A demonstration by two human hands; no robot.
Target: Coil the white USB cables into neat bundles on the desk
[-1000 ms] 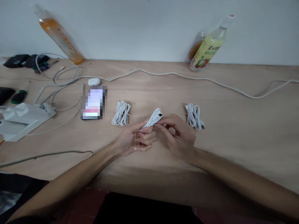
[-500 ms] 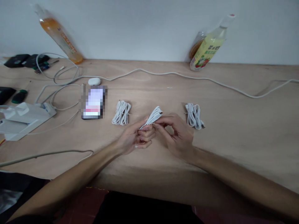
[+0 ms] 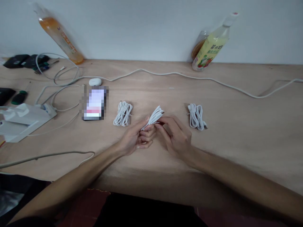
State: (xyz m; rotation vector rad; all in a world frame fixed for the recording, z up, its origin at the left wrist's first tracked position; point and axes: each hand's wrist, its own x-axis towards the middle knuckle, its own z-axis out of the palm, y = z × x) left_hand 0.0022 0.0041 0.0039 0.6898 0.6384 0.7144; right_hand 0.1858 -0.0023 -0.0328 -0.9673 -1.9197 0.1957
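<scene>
My left hand (image 3: 136, 136) is closed around the lower end of a folded white cable bundle (image 3: 155, 116), with the loops pointing up and right. At the right side of that bundle, my right hand (image 3: 176, 134) is closed, its thumb and forefinger pinched beside the middle of the bundle; what lies between the fingertips is too small to make out. One tied white cable bundle (image 3: 122, 113) lies on the table to the left of my hands. Another tied bundle (image 3: 197, 116) lies to the right, its dark plug end toward the lower right.
A phone (image 3: 95, 102) and a white earphone case (image 3: 95, 82) lie left. A long white cable (image 3: 176, 73) crosses the table. An orange bottle (image 3: 60, 39) and a yellow bottle (image 3: 210, 47) lean at the wall. A white holder (image 3: 27, 121) stands far left.
My right hand has shifted slightly left, closer to the left hand, and its fingers have drawn nearer the held bundle. The other bundles lie as before.
</scene>
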